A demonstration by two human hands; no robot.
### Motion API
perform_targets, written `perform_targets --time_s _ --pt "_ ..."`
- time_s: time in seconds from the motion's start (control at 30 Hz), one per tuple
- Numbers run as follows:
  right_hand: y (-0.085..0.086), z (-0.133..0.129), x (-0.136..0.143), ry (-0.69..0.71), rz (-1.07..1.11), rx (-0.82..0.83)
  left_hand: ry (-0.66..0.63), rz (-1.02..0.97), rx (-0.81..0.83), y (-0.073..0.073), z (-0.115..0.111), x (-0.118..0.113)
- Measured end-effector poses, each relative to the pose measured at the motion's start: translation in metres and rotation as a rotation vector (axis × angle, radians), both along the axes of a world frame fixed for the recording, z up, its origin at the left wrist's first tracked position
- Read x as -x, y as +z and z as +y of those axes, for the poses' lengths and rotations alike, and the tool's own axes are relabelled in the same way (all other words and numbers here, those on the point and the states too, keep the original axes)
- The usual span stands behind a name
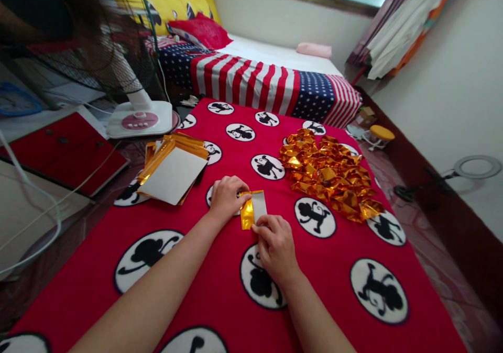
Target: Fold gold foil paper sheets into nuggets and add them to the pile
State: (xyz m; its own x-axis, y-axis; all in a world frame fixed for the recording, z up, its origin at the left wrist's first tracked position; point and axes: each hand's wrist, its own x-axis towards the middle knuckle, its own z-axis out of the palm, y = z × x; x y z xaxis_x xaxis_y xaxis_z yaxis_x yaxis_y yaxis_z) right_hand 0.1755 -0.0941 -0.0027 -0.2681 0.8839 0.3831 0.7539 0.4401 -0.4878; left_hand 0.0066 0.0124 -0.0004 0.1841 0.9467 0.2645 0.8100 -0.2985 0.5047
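Observation:
A small sheet of gold foil paper (247, 216), gold on its left part and pale grey on its right, lies on the red cloth between my hands. My left hand (228, 198) pinches its upper left edge between thumb and fingers. At its lower edge, my right hand (275, 240) holds the paper with closed fingertips. Left of my hands is a stack of paper sheets (173, 175), pale side up on top, with gold sheets beneath. A heap of folded gold foil pieces (330, 175) lies to the right.
The table's red cloth (196, 285) bears white circles with black monkeys. A fan (139, 117) stands at the back left, near a red panel (63, 149). Part of a person (43, 12) shows behind it. Beyond the table is a bed (255, 80); a ring light (477, 167) is at right.

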Motion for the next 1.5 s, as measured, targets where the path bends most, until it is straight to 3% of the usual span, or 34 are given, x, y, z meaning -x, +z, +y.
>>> perform_targets --time_s 0.27,0.37,0.47,0.6,0.67,0.8,1.5 --pt "0.0 0.001 0.0 0.013 0.029 -0.015 0.075 0.005 0.009 0.0 0.018 -0.008" --pt "0.0 0.002 0.0 0.004 0.036 -0.006 0.029 -0.044 -0.023 -0.001 0.015 -0.006" --pt "-0.001 0.003 -0.001 -0.004 0.052 0.003 -0.159 -0.139 -0.087 -0.001 0.002 0.005" --pt "-0.001 0.003 -0.001 -0.007 0.083 0.015 -0.569 -0.245 -0.034 0.004 -0.024 0.028" --pt "-0.001 0.003 -0.001 -0.016 0.11 0.033 -0.631 -0.234 -0.009 0.006 -0.036 0.037" --pt "-0.003 0.005 -0.003 -0.032 0.168 0.079 -0.597 -0.23 0.032 0.007 -0.045 0.042" --pt "-0.009 0.008 -0.004 -0.106 0.259 0.122 -0.446 -0.349 -0.015 -0.011 -0.034 0.026"
